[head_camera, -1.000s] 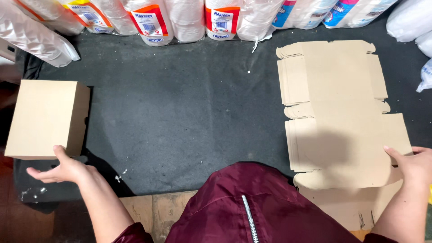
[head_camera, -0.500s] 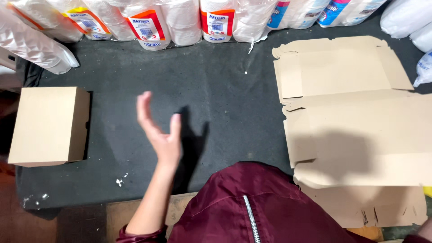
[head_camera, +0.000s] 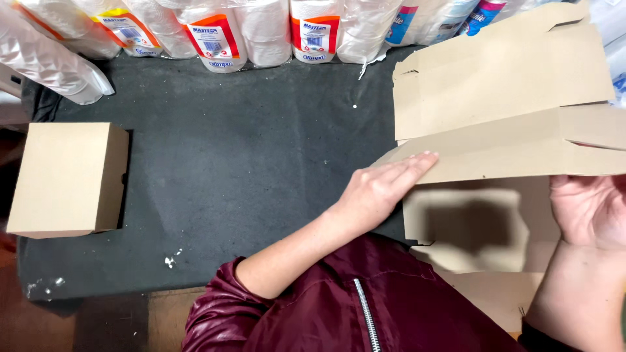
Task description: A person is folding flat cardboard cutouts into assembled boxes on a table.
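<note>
Two hands are working one flat cardboard blank (head_camera: 502, 98) at the right side of the dark mat (head_camera: 248, 156). The left hand (head_camera: 381, 189) is reaching across the body, its fingers (head_camera: 411, 171) stretched out flat and pressing against the near edge of a raised panel; it is open, not gripping. The right hand (head_camera: 587, 208) is sitting under the same panel at the far right, palm turned up and fingers loosely curled as if supporting the fold from beneath; whether it is actually pinching the board cannot be told. The blank is lying partly over a stack of more flat sheets (head_camera: 482, 228), with its far flaps pointing toward the row of wrapped paper rolls (head_camera: 261, 32). A finished closed box (head_camera: 65, 179) is resting well apart on the left edge of the mat.

The likely trouble here is the panel bending off its score line, since the left hand is pushing near one end only. The loose blank may also be sliding on the sheets below, dragging one along or skewing the fold.
</note>
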